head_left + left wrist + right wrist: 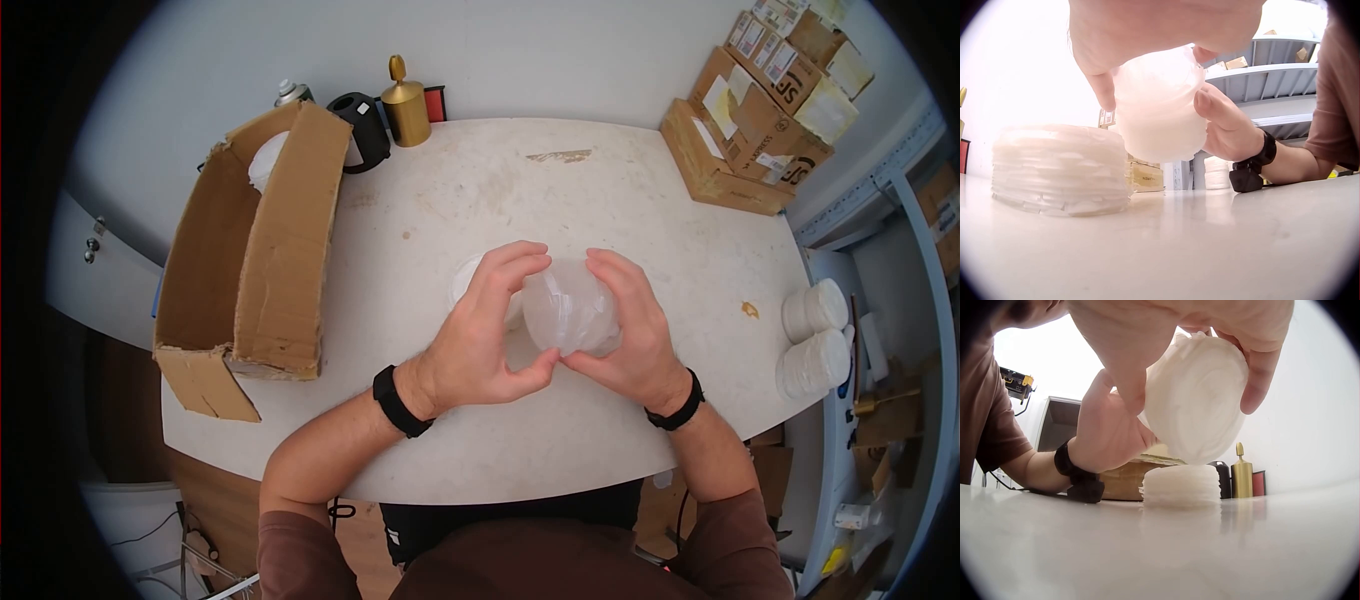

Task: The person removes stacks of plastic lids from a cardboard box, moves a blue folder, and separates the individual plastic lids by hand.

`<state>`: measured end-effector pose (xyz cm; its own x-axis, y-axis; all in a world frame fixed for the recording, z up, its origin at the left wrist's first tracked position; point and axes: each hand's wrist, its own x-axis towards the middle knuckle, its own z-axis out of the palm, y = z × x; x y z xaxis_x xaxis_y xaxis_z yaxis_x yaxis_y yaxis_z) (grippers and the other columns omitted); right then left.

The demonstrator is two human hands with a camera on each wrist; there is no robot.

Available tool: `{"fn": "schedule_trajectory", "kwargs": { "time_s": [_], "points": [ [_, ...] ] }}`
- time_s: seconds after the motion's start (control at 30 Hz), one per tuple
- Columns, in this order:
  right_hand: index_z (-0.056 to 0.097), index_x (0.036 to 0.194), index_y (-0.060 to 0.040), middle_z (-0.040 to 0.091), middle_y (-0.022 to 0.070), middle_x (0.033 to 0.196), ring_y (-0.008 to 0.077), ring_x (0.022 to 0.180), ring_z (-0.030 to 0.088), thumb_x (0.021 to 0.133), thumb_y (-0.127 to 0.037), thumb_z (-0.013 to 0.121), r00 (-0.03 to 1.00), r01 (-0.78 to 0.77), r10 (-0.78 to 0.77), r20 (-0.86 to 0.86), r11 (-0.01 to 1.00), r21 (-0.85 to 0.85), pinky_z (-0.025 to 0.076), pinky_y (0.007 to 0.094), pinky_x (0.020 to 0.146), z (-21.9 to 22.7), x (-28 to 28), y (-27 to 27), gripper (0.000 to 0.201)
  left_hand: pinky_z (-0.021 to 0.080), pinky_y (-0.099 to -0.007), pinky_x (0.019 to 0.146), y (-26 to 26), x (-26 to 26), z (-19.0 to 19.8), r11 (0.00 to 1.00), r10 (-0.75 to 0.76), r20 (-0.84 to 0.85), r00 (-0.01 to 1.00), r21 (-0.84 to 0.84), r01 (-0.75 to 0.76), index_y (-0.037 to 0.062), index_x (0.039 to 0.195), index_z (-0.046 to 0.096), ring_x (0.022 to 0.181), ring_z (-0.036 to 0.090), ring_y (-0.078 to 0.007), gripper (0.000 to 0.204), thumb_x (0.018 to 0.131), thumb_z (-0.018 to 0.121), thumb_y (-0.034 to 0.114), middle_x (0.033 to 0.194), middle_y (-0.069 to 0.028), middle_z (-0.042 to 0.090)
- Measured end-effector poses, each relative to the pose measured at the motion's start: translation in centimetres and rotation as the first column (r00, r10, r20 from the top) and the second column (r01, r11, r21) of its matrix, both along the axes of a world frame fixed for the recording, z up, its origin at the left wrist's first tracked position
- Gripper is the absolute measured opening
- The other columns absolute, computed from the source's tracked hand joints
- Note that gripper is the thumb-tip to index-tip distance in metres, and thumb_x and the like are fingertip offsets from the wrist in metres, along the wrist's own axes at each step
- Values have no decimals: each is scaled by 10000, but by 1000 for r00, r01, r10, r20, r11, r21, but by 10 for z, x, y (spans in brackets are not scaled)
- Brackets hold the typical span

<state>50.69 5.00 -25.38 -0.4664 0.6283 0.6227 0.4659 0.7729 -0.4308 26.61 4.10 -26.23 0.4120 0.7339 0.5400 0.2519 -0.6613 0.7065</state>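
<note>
Between both hands, above the table, is a round, whitish translucent stack of thin plastic layers. My left hand grips its left side, with fingers curved over the far edge and the thumb at the near edge. The right hand holds the opposite side, its thumb close to the left thumb. In the right wrist view the held stack is tilted, its round flat face showing. A second ridged stack of the same kind stands on the table beside it, mostly hidden behind the left hand in the head view.
An open cardboard box stands at the left of the white table, with a white round item inside. Behind it are a black container and a gold canister. Parcels fill the back right corner; two white stacks sit at the right edge.
</note>
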Motion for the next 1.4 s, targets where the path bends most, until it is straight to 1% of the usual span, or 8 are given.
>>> {"fn": "schedule_trajectory", "kwargs": {
  "time_s": [0.6, 0.67, 1.0, 1.07, 1.2, 1.3, 1.37, 1.4],
  "points": [
    [541, 1493, -8, 559, 249, 1486, 440, 1313, 619, 617, -128, 1007, 1000, -5, 5, 30, 1000, 12, 581, 471, 1054, -1, -1, 0, 1000, 526, -533, 1147, 2, 0, -2, 999, -44, 23, 999, -14, 44, 58, 1566, 397, 1458, 491, -380, 870, 806, 816, 120, 1554, -203, 451],
    [544, 1501, -10, 557, 247, 1486, 441, 1308, 620, 614, -129, 1007, 998, -20, 18, 52, 999, 34, 586, 473, 1044, 0, 0, 1, 1007, 548, -453, 1041, 2, 0, -1, 999, -30, 31, 999, 38, 29, 35, 1534, 423, 1349, 548, -386, 852, 797, 841, 127, 1509, -214, 472],
    [575, 1353, -12, 564, 261, 1480, 445, 1309, 625, 627, -136, 1020, 998, 54, -54, 16, 999, -5, 592, 475, 1035, -3, 1, 1, 860, 541, -509, 1109, 1, -6, -1, 995, 42, 77, 996, 85, -48, 59, 1572, 397, 1457, 503, -380, 884, 780, 785, 115, 1570, -228, 459],
    [575, 1350, -10, 562, 262, 1482, 445, 1310, 624, 625, -137, 1021, 996, 84, -84, 13, 996, -4, 589, 475, 1037, -4, 2, 1, 861, 532, -514, 1100, 4, -11, 7, 965, 141, 41, 989, 218, -147, 50, 1572, 418, 1434, 529, -382, 884, 770, 778, 140, 1584, -229, 464],
    [577, 1336, -6, 569, 260, 1463, 441, 1298, 626, 637, -124, 1013, 980, 199, -199, 3, 980, 5, 584, 473, 1032, -2, 4, 2, 832, 518, -502, 1105, 8, -19, 35, 940, 252, -12, 968, 242, -241, 33, 1541, 481, 1404, 553, -390, 829, 773, 772, 150, 1563, -235, 488],
    [576, 1333, -3, 571, 257, 1454, 439, 1293, 627, 651, -113, 1006, 964, 264, -264, -4, 964, 6, 580, 472, 1032, -2, 5, 2, 814, 522, -477, 1110, 7, -21, 46, 934, 346, -229, 910, 179, -310, 26, 1491, 552, 1381, 573, -413, 757, 782, 787, 155, 1514, -249, 542],
    [574, 1332, -1, 571, 255, 1451, 439, 1291, 626, 657, -110, 1003, 956, 294, -294, -5, 956, 16, 578, 472, 1034, -2, 4, 3, 807, 535, -462, 1107, 7, -23, 43, 931, 362, -508, 781, 152, -333, 21, 1459, 589, 1355, 591, -439, 698, 809, 797, 169, 1474, -265, 584],
    [573, 1332, 0, 569, 255, 1455, 439, 1296, 623, 660, -108, 1003, 954, 300, -300, -17, 954, 3, 573, 472, 1042, -2, 3, 3, 804, 535, -462, 1107, 8, -23, 37, 930, 363, -509, 781, 153, -333, 21, 1459, 589, 1355, 591, -439, 698, 809, 797, 169, 1474, -265, 584]
  ]
}}
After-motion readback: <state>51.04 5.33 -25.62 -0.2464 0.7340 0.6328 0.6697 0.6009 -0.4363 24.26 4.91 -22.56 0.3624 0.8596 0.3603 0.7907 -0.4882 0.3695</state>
